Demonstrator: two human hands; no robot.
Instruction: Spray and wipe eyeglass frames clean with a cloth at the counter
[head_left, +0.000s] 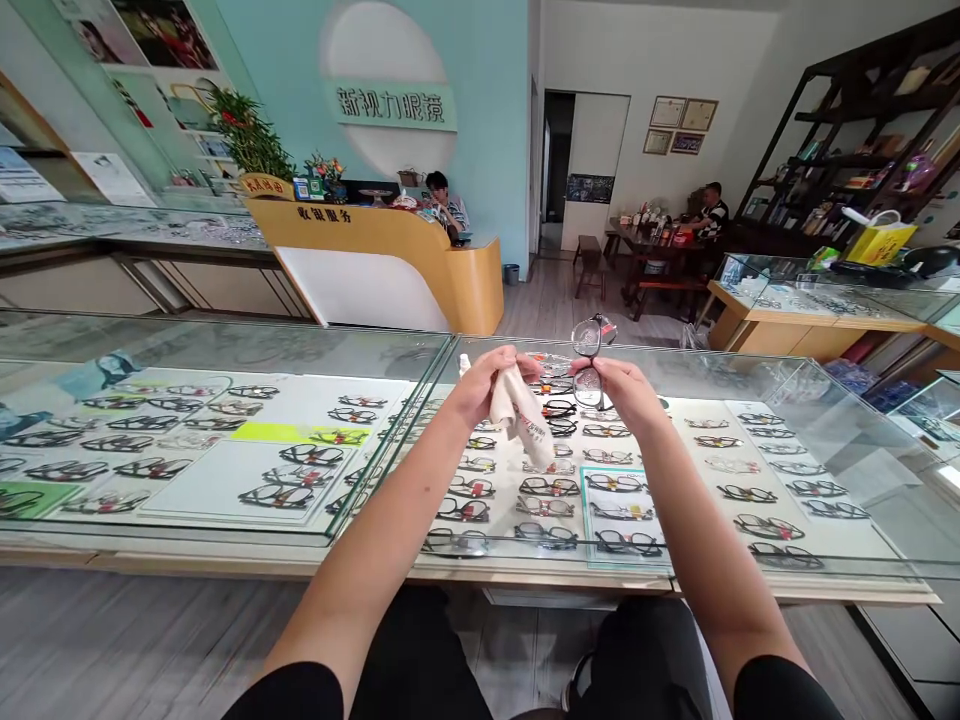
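My left hand (484, 385) is closed on a cream cleaning cloth (525, 415), which hangs down from the fingers and has small printing near its lower end. To its right, my right hand (622, 388) pinches a pair of eyeglasses (589, 340) with a dark frame, turned so that one lens stands above the other. A red mark shows by the upper lens. Both hands are raised above the glass top of a display case, apart from each other. The cloth does not touch the eyeglasses.
Beneath my arms, the glass display case (375, 545) holds many spectacle frames in rows. Beyond it stands a yellow counter (360, 235) with a person (446, 208) behind it. Another person (712, 212) sits at a dark wooden table (652, 240). A second display case (810, 320) stands at right.
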